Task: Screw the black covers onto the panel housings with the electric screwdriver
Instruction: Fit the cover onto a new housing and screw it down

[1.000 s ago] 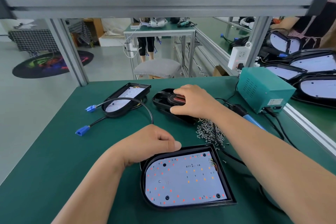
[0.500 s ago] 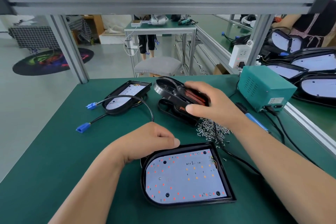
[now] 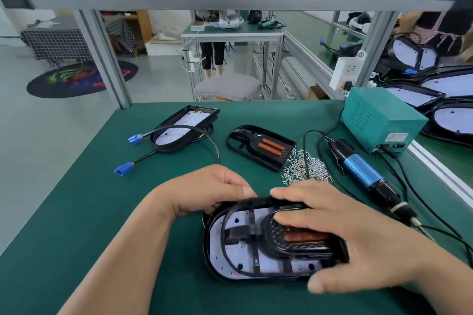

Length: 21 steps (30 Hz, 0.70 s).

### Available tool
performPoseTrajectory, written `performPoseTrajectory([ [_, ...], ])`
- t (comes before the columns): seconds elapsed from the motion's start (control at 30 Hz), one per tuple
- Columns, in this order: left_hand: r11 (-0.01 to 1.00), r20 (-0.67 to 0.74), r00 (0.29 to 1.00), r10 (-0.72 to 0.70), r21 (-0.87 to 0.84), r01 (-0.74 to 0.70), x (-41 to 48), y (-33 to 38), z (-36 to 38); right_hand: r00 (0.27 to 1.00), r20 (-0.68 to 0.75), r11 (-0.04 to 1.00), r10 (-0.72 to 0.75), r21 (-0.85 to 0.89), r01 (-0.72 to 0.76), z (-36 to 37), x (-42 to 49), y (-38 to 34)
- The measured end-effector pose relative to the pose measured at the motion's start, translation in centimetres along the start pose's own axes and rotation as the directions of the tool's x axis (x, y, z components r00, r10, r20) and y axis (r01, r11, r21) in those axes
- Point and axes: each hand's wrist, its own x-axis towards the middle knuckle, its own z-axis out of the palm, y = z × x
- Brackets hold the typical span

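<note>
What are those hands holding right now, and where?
Right hand grips the black cover across its width; left hand pinches the far rim of the panel housing.

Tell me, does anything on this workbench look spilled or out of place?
Only the screws: a loose heap lies scattered straight on the green mat, between the spare black cover and the electric screwdriver, with a black cable running through it. Nothing looks damaged.
</note>
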Motion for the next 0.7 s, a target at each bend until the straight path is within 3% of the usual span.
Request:
performPoseTrajectory([
  [0.2, 1.0, -0.01, 1.0, -0.019, -0.011, 0.019, 0.1, -0.2, 0.0, 0.998, 0.061, 1.0, 0.0, -0.025, 0.001, 0.4, 1.9, -1.0],
  [0.33, 0.998, 0.003, 0.999, -0.038, 0.045, 0.038, 0.3, -0.2, 0.1, 0.998, -0.008, 0.997, 0.067, 0.04, -0.067, 1.1, 1.5, -0.9],
  [0.53, 0.998, -0.014, 0.999, -0.043, 0.038, 0.043, 0.4, -0.1, 0.3, 0.991, -0.12, 0.99, 0.065, 0.136, -0.049, 1.3, 1.2, -1.0],
  [0.7, 0.998, -0.014, 0.999, -0.051, 0.028, 0.051, 0.4, 0.0, 0.4, 0.994, -0.085, 0.991, 0.065, 0.124, -0.054, 1.7, 1.6, -1.0],
])
